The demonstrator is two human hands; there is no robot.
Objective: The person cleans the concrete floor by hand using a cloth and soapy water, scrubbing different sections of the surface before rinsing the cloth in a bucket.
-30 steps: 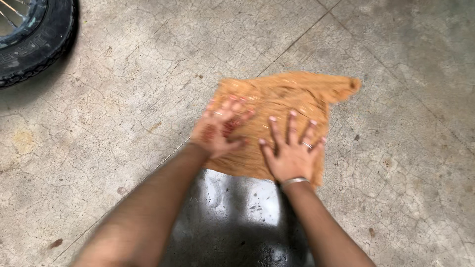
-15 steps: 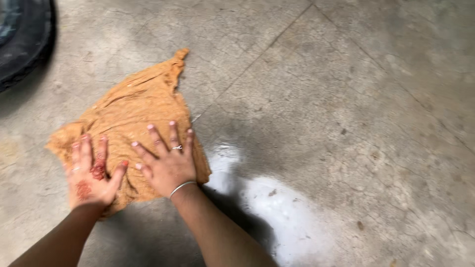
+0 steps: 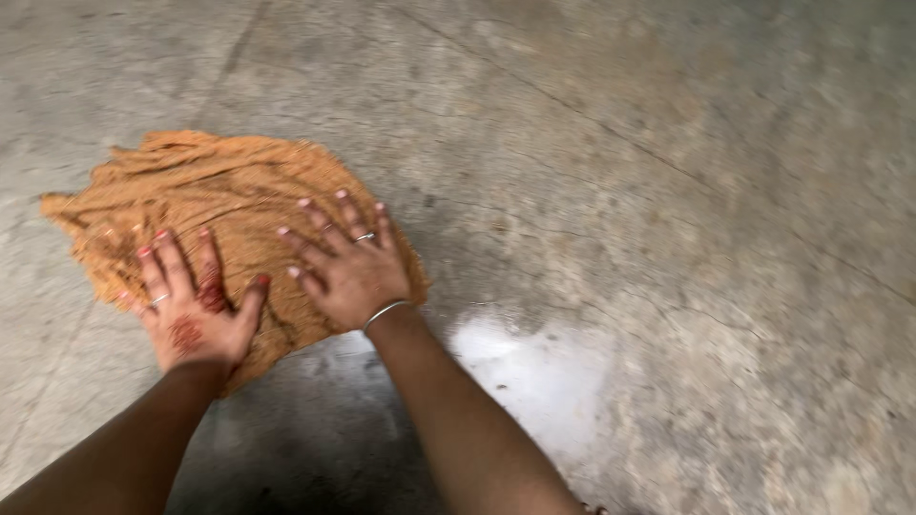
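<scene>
Pressing both palms flat, we see only the head view, looking down at a cracked grey concrete floor (image 3: 668, 191). Our left hand (image 3: 196, 310) lies palm down on the near edge of an orange-brown cloth (image 3: 210, 191), fingers (image 3: 172, 262) spread wide and straight, thumb out to the right. Reddish henna marks show on its back and on one finger, plus a thin ring. Our right hand (image 3: 353, 272) sits just beside it, also palm down on the cloth's right portion, fingers (image 3: 320, 224) spread and flat, a ring on one finger and a thin silver bangle (image 3: 385, 313) at the wrist. Neither hand grips or pinches the fabric; both just bear down on it. Cloth is crumpled, wrinkled, spread roughly flat on the floor in the left half of the view, reaching from the far left edge to just past the right hand. Wet, shiny patch (image 3: 515, 372) on the concrete starts right at the cloth's near right edge and runs under both forearms toward us, glaring white near the right forearm. Rest of the floor looks dry and dull, with thin crack lines and faint joint lines. Picture is slightly blurred.
</scene>
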